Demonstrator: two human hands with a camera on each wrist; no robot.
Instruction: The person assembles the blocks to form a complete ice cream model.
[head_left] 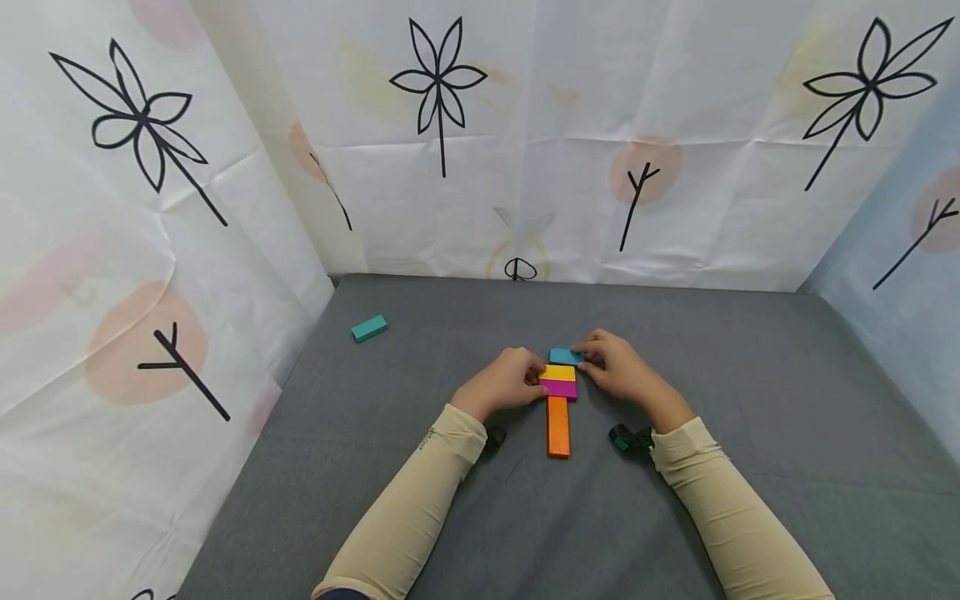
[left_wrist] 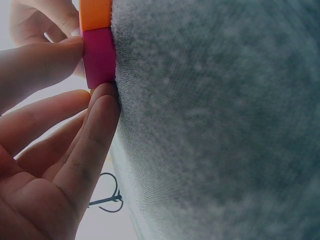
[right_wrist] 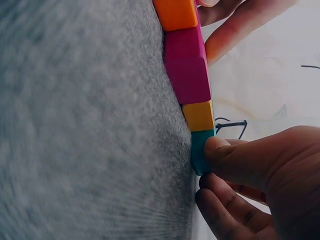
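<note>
Several flat coloured blocks lie on the grey cloth in a column. An orange block [head_left: 558, 429] points lengthwise toward the person; beyond it a magenta block [head_left: 559, 389], a yellow block [head_left: 559, 372] and a blue block [head_left: 562, 356] lie crosswise. The left hand [head_left: 504, 383] grips the left ends of the magenta and yellow blocks, its thumb at the magenta one. At the far end, the right hand [head_left: 621, 367] pinches the blue block's right end between thumb and fingers. In the right wrist view, this blue block [right_wrist: 201, 156] meets the yellow one. The left fingers hide the yellow block's left end.
A teal block [head_left: 370, 328] lies apart at the far left of the grey cloth-covered table [head_left: 712, 517]. White cloth walls [head_left: 540, 100] printed with flowers and trees stand behind and to the sides. A dark wrist device [head_left: 630, 439] sits below the right hand.
</note>
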